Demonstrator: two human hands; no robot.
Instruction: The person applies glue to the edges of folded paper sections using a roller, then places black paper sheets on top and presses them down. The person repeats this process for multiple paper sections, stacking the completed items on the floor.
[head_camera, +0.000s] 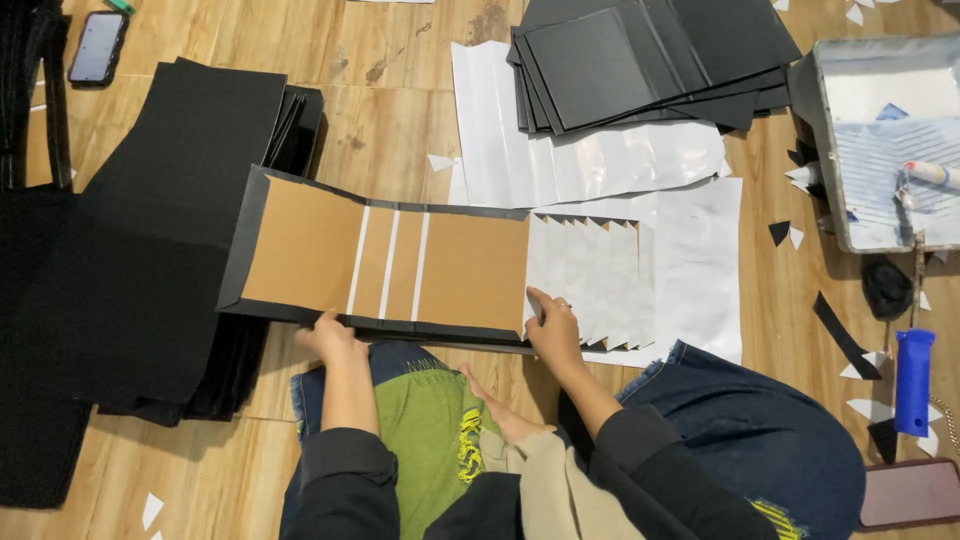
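Illumination is bright, even and warm, from overhead; shadows are soft and short, falling just beneath the black sheets (150, 250) and along the edge of the board (385, 262). Glare appears on the white sheets (590, 165) and in the tray (880, 150), where detail is partly washed out. Focus is sharp at centre, with slight softening and mild wide-angle stretch toward the frame edges and corners
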